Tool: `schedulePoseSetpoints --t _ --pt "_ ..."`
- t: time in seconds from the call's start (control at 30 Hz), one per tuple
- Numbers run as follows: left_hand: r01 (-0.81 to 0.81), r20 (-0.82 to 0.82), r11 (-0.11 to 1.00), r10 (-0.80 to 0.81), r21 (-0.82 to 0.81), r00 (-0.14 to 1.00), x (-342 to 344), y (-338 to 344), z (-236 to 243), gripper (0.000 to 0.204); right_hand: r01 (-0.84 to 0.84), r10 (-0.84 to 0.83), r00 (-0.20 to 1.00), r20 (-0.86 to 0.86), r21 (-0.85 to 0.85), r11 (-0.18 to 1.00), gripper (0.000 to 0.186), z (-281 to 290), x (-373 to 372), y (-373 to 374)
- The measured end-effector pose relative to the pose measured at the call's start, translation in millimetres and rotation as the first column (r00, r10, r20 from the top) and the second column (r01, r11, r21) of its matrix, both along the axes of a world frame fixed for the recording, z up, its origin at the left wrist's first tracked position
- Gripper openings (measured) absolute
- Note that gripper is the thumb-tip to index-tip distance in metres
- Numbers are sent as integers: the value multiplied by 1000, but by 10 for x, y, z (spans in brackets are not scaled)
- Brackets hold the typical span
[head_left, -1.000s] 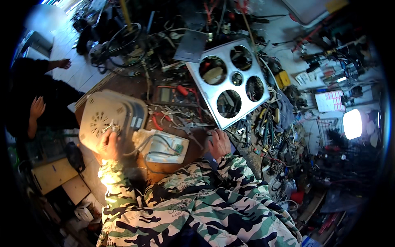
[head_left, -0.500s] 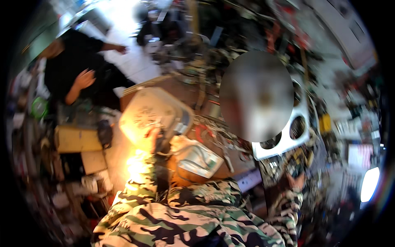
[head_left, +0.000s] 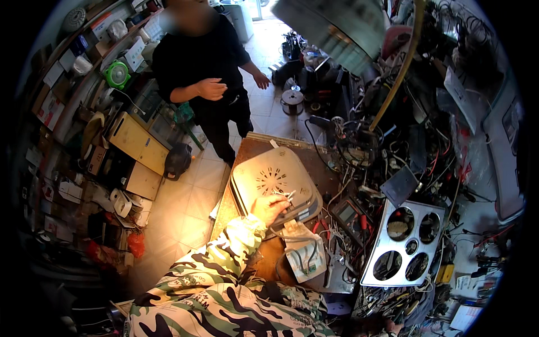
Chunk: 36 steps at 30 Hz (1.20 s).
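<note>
My left hand (head_left: 269,210) rests over the near part of a square, pale appliance (head_left: 269,168) with a ring of vent slots on top. Its fingers are pinched together round small, thin whitish pieces (head_left: 286,195) whose kind I cannot make out. Just below that hand, a grey cord (head_left: 306,244) loops over a white printed card or packet (head_left: 306,261). My right hand (head_left: 394,327) shows only partly at the lower edge, among wires and small parts. Its fingers are too hidden to read.
A person in black (head_left: 205,67) stands beyond the wooden table (head_left: 224,216). Red-handled pliers (head_left: 319,224) and a meter (head_left: 348,214) lie right of the appliance. A metal panel with round holes (head_left: 411,247) rests on clutter. A lamp head (head_left: 337,28) hangs above.
The view has swung, so the table and appliance now sit further right. The left hand stays at the appliance. My right hand shows lower, near the edge. The lamp has shifted up in view.
</note>
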<state>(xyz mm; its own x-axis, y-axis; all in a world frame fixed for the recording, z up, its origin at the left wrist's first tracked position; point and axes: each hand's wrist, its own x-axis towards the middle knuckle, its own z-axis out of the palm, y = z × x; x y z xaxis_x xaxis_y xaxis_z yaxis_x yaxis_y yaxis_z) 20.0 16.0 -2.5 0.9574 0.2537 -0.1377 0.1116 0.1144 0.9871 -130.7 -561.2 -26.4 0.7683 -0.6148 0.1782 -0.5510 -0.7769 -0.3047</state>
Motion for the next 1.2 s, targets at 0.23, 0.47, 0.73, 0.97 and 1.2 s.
schedulePoseSetpoints --t 0.23,0.47,0.73,0.97,1.2 --pt "52 18 996 -51 -67 999 1 -6 -110 20 -104 25 963 267 287 952 78 318 505 912" --pt "89 -14 996 -89 -19 996 56 4 -40 23 -353 -123 774 621 585 730 63 672 624 1445" --pt "59 58 969 -46 -242 997 43 55 -164 22 -668 396 744 538 614 419 54 1298 1065 2463" --pt "91 34 960 -85 -264 996 28 33 -200 18 -768 840 542 31 425 480 67 1106 1502 3353" --pt "117 148 927 -68 -356 987 -18 40 -258 19 -797 895 446 -10 451 402 71 928 1723 3582"
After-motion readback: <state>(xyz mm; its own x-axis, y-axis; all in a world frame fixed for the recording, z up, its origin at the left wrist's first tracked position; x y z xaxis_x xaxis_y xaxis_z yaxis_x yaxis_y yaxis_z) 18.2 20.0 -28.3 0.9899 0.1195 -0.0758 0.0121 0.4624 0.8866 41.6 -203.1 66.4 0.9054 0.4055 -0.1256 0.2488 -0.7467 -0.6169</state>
